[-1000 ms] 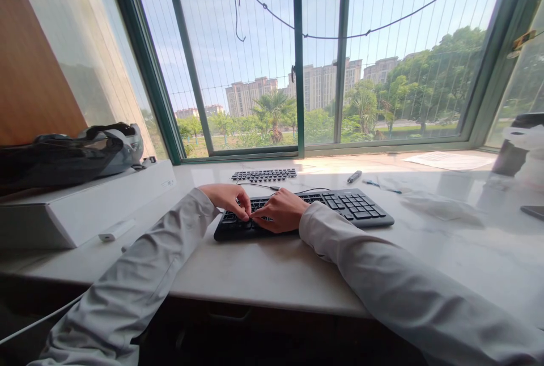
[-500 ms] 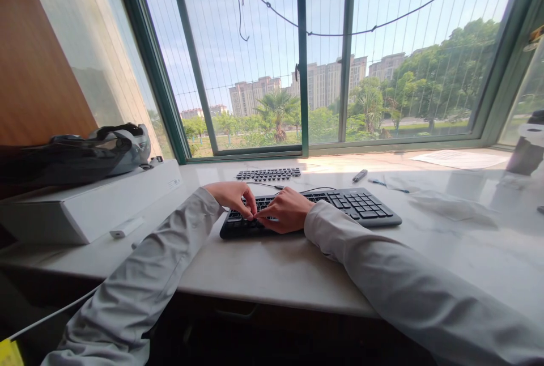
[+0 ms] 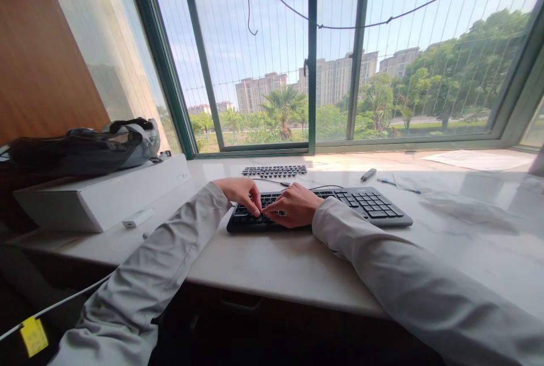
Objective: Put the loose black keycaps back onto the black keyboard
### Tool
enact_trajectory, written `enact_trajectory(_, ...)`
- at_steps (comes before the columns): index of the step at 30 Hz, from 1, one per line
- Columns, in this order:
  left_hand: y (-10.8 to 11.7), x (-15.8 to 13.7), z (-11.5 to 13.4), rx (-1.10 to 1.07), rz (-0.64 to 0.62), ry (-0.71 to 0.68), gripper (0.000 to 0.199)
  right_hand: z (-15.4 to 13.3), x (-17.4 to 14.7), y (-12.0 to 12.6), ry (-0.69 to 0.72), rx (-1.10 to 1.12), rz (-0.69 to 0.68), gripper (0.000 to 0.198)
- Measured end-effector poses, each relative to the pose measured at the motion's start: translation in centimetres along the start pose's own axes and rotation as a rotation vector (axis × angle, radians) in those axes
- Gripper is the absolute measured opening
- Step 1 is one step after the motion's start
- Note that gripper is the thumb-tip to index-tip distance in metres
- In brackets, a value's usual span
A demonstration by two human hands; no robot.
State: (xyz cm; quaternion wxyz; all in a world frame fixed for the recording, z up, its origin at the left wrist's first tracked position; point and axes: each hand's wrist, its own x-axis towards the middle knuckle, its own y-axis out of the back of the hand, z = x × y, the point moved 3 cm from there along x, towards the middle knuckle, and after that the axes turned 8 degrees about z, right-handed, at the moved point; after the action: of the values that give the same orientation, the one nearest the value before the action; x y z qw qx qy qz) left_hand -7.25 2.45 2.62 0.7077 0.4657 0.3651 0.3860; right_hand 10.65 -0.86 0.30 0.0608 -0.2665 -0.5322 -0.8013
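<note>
A black computer keyboard (image 3: 380,214) lies on the pale marble-look counter, its number pad at the right with keycaps on. Part of its letter area shows bare key sockets. Over its left part, my left hand (image 3: 242,191) bends down with thumb and forefinger pinched near the keys; whatever is between them is too small to make out. My right hand (image 3: 295,206) rests across the keyboard's middle, fingers curled and forefinger pointing to the left fingertips. Its grip is partly hidden. Behind the keyboard, loose black keycaps (image 3: 274,171) stand in rows.
A white box (image 3: 97,199) with a dark bag (image 3: 85,148) on it stands at the left, a small white device (image 3: 138,218) beside it. At the right lie a grey stick-like object (image 3: 368,174), a thin blue-tipped tool (image 3: 399,186), a clear plastic bag (image 3: 470,210) and paper (image 3: 478,159).
The view has shifted slightly, so everything sits a little further right and higher. Both hands stay at the same part of the keyboard, fingertips close together.
</note>
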Motion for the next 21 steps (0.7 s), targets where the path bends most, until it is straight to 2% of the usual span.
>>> enact_trajectory(21,0.12,-0.01,-0.33,0.021,-0.014,0.011,0.049,0.22,-0.08,-0.04,-0.023,-0.023,-0.006,0.036)
